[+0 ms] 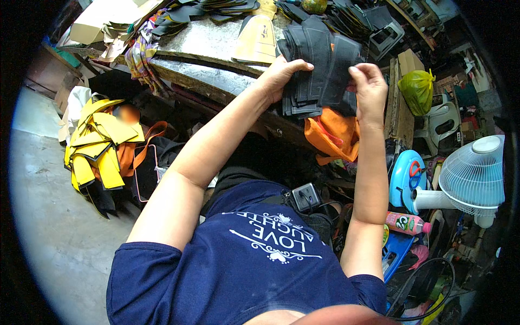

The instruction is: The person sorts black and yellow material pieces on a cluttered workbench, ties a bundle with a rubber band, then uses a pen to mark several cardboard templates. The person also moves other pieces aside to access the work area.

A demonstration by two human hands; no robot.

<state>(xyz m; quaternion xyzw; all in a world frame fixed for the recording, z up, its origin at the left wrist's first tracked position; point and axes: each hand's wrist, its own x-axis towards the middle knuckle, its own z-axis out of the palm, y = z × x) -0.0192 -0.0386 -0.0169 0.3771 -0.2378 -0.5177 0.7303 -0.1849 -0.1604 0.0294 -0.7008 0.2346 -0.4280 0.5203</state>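
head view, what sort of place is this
Probably a small sewing or cutting workshop: the held black pieces with stitch-like lines, a heap of yellow cut pieces, and a worn workbench suggest it.

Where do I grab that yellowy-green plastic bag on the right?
Probably by the gathered top of the yellow-green bag, coming from above with the right hand, the nearer one. The plastic bunches narrow there, with loose ends sticking out, while the body below bulges round and looks harder to close fingers on.
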